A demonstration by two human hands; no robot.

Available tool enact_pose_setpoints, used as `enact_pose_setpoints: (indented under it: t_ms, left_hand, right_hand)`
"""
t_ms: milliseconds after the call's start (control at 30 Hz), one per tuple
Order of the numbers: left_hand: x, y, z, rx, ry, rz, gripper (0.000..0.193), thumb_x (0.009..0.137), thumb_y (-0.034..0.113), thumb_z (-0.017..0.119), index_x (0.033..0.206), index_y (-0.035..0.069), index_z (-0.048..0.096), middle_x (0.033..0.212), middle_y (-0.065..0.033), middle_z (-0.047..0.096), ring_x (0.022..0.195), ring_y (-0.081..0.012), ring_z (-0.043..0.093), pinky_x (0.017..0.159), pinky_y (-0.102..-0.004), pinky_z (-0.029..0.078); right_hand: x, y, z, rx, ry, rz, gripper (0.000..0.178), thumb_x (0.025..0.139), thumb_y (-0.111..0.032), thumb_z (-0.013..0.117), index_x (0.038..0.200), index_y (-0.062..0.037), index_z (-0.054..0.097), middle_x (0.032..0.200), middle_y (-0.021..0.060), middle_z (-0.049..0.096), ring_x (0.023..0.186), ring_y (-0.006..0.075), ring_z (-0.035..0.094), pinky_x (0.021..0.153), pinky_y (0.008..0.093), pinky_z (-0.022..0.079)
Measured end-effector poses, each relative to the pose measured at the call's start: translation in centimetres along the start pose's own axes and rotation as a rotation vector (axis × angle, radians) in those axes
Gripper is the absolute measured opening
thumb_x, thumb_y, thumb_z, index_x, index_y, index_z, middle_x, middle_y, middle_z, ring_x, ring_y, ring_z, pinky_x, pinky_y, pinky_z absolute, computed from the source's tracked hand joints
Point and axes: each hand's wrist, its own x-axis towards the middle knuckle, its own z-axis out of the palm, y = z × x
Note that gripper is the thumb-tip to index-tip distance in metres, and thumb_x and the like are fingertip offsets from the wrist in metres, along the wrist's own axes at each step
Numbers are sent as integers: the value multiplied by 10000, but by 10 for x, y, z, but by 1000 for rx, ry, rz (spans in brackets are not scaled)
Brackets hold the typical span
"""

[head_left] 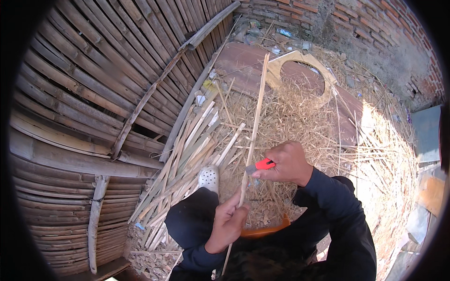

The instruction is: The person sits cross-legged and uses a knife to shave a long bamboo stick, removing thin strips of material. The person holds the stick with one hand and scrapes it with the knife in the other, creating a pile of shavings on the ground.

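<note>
A long, thin bamboo strip (pixel 258 107) slants up and away in front of me, its near end running down past my left wrist. My left hand (pixel 228 224) is closed around the strip's lower part, thumb on top. Just above it, my right hand (pixel 289 163) grips a red-handled knife (pixel 265 164) in a fist. The short grey blade lies against the strip, with my right thumb close beside it. How far the blade bites into the bamboo cannot be made out.
Split bamboo strips (pixel 187 154) lie piled at left by a bamboo-slat wall (pixel 93 84). Pale shavings (pixel 295 112) cover the ground ahead, around a pale frame with a round opening (pixel 293 56). A brick wall (pixel 361 23) stands behind. My white clog (pixel 208 178) is beside the pile.
</note>
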Motion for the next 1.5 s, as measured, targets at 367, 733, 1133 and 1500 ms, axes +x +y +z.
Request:
enact_pose_setpoints:
  t_ms: [367,733,1133,1500]
  left_hand:
    - [4,-7,19,13,-29,-7,466,974,76,445,1428,32,353,628,90,349,531,1,287,477,-178,227]
    - [-3,-15,25,15,-71,9,456,990,101,434,1429,19,342,652,98,336,555,8,275,499,-173,221]
    - [-18,-33,28,11,-171,0,444,988,109,435,1412,0,361,631,85,340,543,-3,286,493,-183,234]
    - [-7,-23,25,-77,-97,-159,443,989,129,412,1403,-20,358,514,55,334,440,-30,292,458,-187,259]
  right_hand:
    - [13,51,-1,-195,165,119,627,713,-715,595,527,-117,619,417,64,489,395,246,539,397,362,410]
    - [28,82,-8,-292,258,193,667,735,-737,555,526,-107,621,414,78,488,401,265,540,402,372,409]
    - [39,134,-32,-291,207,487,699,783,-725,491,636,-68,680,525,145,577,547,325,605,532,438,460]
    - [-7,193,-64,-130,288,869,799,842,-740,379,505,-24,494,478,156,493,484,309,516,489,442,352]
